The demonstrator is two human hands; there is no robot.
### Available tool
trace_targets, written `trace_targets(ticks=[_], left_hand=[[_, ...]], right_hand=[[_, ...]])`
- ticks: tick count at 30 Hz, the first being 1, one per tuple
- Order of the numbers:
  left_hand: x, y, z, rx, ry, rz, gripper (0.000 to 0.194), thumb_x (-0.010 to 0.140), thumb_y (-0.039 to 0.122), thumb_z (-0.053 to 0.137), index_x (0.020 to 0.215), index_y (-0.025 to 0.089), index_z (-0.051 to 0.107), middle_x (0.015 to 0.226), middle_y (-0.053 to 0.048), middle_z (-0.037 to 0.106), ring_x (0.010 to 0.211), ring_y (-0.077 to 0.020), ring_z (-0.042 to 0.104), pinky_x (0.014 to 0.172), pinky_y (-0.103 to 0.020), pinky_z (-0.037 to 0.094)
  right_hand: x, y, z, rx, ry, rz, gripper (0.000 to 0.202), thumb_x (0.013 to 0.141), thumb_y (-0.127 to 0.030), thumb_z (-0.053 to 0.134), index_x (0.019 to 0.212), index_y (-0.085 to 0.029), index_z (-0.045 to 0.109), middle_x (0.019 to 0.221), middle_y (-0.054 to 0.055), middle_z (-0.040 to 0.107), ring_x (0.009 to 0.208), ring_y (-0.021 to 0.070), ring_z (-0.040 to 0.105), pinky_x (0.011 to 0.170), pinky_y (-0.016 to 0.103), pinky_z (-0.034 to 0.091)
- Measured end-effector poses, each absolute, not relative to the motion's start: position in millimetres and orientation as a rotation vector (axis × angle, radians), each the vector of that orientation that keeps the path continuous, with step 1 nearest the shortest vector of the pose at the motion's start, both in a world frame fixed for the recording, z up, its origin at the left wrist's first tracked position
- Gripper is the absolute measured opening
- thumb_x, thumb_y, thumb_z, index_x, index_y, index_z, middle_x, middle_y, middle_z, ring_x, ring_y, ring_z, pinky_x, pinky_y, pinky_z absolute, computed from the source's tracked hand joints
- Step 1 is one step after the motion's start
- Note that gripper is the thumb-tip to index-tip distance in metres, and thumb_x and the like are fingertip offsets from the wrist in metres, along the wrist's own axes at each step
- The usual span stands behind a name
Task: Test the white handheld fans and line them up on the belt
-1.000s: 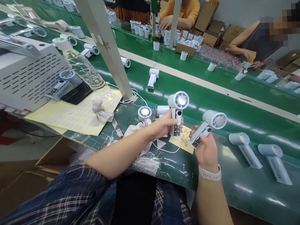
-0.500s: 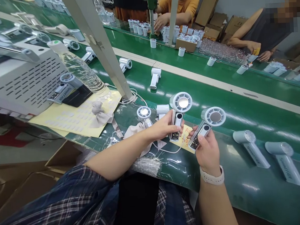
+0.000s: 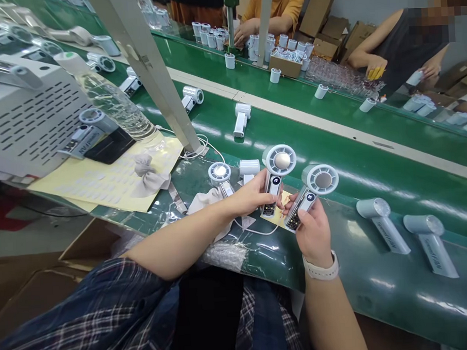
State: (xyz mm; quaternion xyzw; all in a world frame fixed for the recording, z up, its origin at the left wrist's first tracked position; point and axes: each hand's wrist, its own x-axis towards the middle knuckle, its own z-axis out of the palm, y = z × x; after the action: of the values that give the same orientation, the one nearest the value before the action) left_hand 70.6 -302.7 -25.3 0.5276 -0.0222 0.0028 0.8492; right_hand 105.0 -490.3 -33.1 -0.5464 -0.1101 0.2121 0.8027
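Observation:
My left hand (image 3: pixel 255 194) is closed around the handle of a white handheld fan (image 3: pixel 281 160), its round ringed head tilted up. A second handheld fan (image 3: pixel 322 179) is gripped in my right hand (image 3: pixel 313 225), thumb on the front of the handle. Both handles show circuit parts low down, and each round display is lit with what looks like "20". Behind my left forearm lie another fan (image 3: pixel 219 172) with a ringed face and a white fan (image 3: pixel 249 167) on its side. Partly covered by my hands is a yellow note (image 3: pixel 274 220).
Two fans (image 3: pixel 383 225) (image 3: pixel 432 243) lie to the right on the green bench. A metal post (image 3: pixel 147 70), a water bottle (image 3: pixel 110 100) and a vented white box (image 3: pixel 25 112) stand at left. Across the green conveyor (image 3: pixel 292 110), co-workers handle white cups.
Both fan displays have gone from dark to lit. The right-hand fan has come slightly closer to the left one. The whole view has shifted a little.

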Motion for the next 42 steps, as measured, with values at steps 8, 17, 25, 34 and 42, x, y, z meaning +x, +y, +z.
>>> trace_targets(ticks=[8, 17, 25, 34, 42], left_hand=[[78.3, -300.6, -31.3, 1.146, 0.097, 0.083, 0.045, 0.077, 0.038, 0.076, 0.104, 0.021, 0.044, 0.082, 0.004, 0.055, 0.06, -0.0117, 0.061, 0.06, -0.032, 0.055], [69.8, -298.8, -19.0, 1.444, -0.002, 0.014, 0.053, 0.085, 0.048, 0.071, 0.118, 0.018, 0.042, 0.088, -0.004, 0.064, 0.074, -0.0211, 0.07, 0.073, -0.038, 0.058], [69.6, -299.0, -17.7, 1.846, 0.066, 0.131, 0.054, 0.083, 0.045, 0.065, 0.124, 0.015, 0.047, 0.119, -0.016, 0.067, 0.112, -0.0357, 0.065, 0.099, -0.054, 0.054], [71.1, -298.6, -25.2, 1.797, 0.057, 0.141, 0.043, 0.084, 0.038, 0.065, 0.119, 0.017, 0.052, 0.114, -0.013, 0.069, 0.12, -0.0361, 0.064, 0.102, -0.054, 0.053], [65.9, -305.6, -22.7, 1.668, 0.109, 0.204, 0.05, 0.074, 0.047, 0.081, 0.106, 0.018, 0.057, 0.11, -0.014, 0.07, 0.106, -0.0322, 0.067, 0.1, -0.054, 0.052]], right_hand=[[104.9, -488.0, -31.3, -1.131, -0.207, 0.45, 0.022, 0.084, -0.035, 0.073, 0.102, -0.024, 0.068, 0.094, 0.002, 0.072, 0.072, 0.0167, 0.066, 0.074, 0.038, 0.062], [106.4, -491.1, -33.5, -1.144, -0.212, 0.42, 0.025, 0.083, -0.037, 0.074, 0.104, -0.024, 0.068, 0.095, 0.003, 0.072, 0.073, 0.0168, 0.067, 0.067, 0.034, 0.061], [110.7, -488.4, -32.1, -1.121, -0.147, 0.387, 0.029, 0.078, -0.04, 0.079, 0.1, -0.023, 0.071, 0.095, 0.003, 0.073, 0.075, 0.0175, 0.067, 0.066, 0.034, 0.06], [112.7, -486.5, -30.6, -1.138, -0.15, 0.377, 0.022, 0.08, -0.036, 0.076, 0.097, -0.024, 0.07, 0.085, 0.0, 0.072, 0.072, 0.0163, 0.064, 0.067, 0.031, 0.056], [115.3, -487.3, -28.6, -1.094, -0.18, 0.381, 0.021, 0.083, -0.036, 0.07, 0.1, -0.025, 0.067, 0.079, 0.0, 0.069, 0.064, 0.0169, 0.062, 0.059, 0.032, 0.053]])
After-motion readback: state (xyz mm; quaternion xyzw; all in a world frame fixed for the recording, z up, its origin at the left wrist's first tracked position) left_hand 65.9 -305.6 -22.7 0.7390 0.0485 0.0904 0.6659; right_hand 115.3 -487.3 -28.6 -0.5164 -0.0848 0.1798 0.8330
